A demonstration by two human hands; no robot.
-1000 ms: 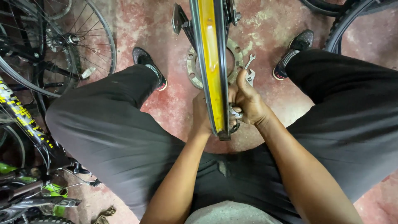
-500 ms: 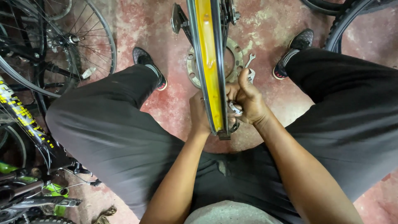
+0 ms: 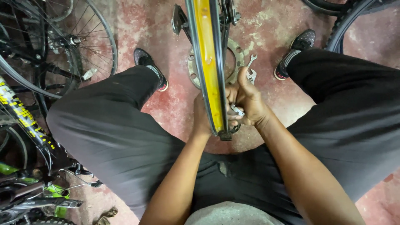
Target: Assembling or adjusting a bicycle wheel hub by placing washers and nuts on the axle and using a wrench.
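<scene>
A person sits with knees spread over a red, stained floor [image 3: 271, 25], holding a bicycle wheel rim [image 3: 207, 62] upright between the legs, its yellow rim tape facing up toward the camera. The right hand [image 3: 248, 102] is pressed against the right side of the rim near its lower end, fingers [image 3: 234, 109] curled tight around a small metal tool [image 3: 237, 110] that touches the rim; the tool is too small to tell its kind. The left hand [image 3: 201, 114] is on the rim's far left side, mostly hidden behind it, so I cannot tell whether its fingers grip or only steady the rim.

On the floor just behind the rim lies a round metal ring with holes [image 3: 235, 52], and beside it, to the right, a small open-ended spanner [image 3: 251, 68]. Two dark shoes [image 3: 150, 66] rest flat on the floor either side. Spoked bicycle wheels [image 3: 62, 46] and a green and black bicycle frame [image 3: 25, 196] crowd the left edge; a knobby tyre [image 3: 350, 16] shows at the top right corner.
</scene>
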